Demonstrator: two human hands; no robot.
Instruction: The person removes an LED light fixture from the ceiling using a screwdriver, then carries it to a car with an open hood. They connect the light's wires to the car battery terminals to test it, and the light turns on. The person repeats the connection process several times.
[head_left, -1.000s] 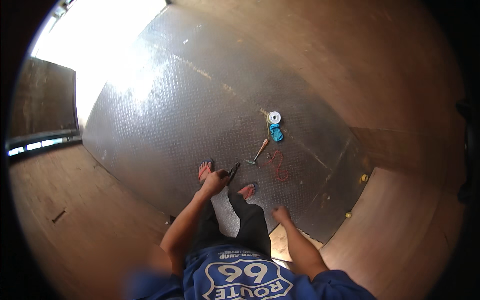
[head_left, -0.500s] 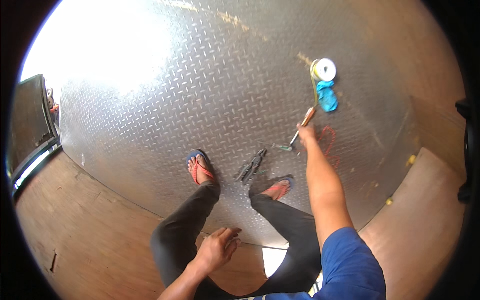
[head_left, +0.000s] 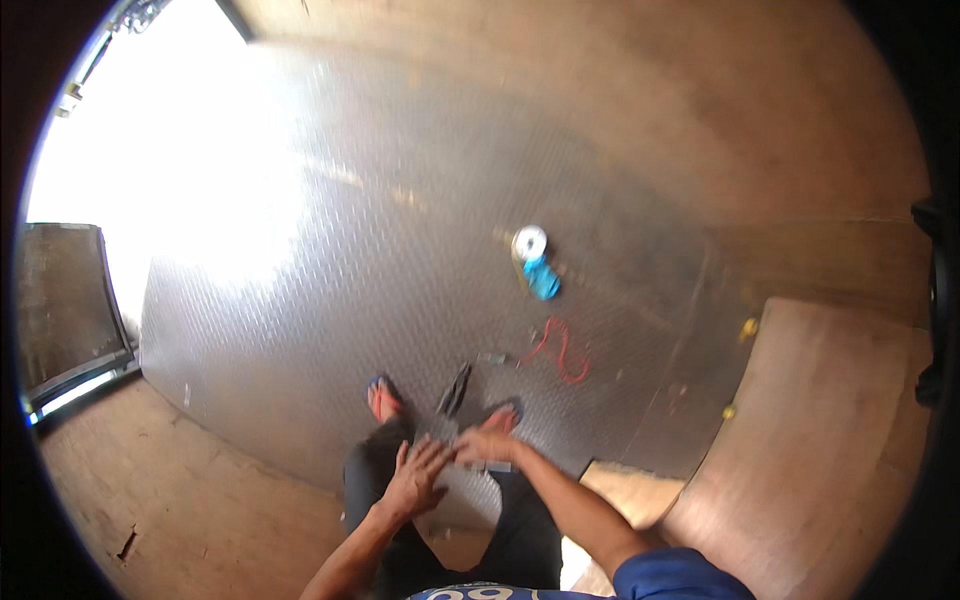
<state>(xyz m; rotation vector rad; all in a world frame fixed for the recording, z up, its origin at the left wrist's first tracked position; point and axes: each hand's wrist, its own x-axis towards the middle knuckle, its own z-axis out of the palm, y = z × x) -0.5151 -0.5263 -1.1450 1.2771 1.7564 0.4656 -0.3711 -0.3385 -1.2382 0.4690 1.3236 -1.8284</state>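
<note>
Head view: your hands are hovering close together toward the near edge of the metal floor (head_left: 600, 400).
Your left hand (head_left: 415, 480) is holding its fingers spread, gripping nothing that shows; your right hand (head_left: 486, 446) is blurring, so you cannot tell whether it is gripping anything or touching the left. Black pliers (head_left: 456, 388) are lying just beyond, between your left foot (head_left: 383, 402) and right foot (head_left: 503, 420), nearer the floor's near edge than its far one. They are looking stiff, sturdy and fairly heavy for their length; the handles, seemingly pointing toward you, are likely offering the surest hold. Red cord (head_left: 561, 352) is curling farther toward the floor's right edge, looking light and limp, so a pinch is probably suiting it. Beyond it, a soft-looking blue bundle (head_left: 541, 279) is lying just beside a white spool (head_left: 530, 243), which is probably rolling easily if nudged.
</note>
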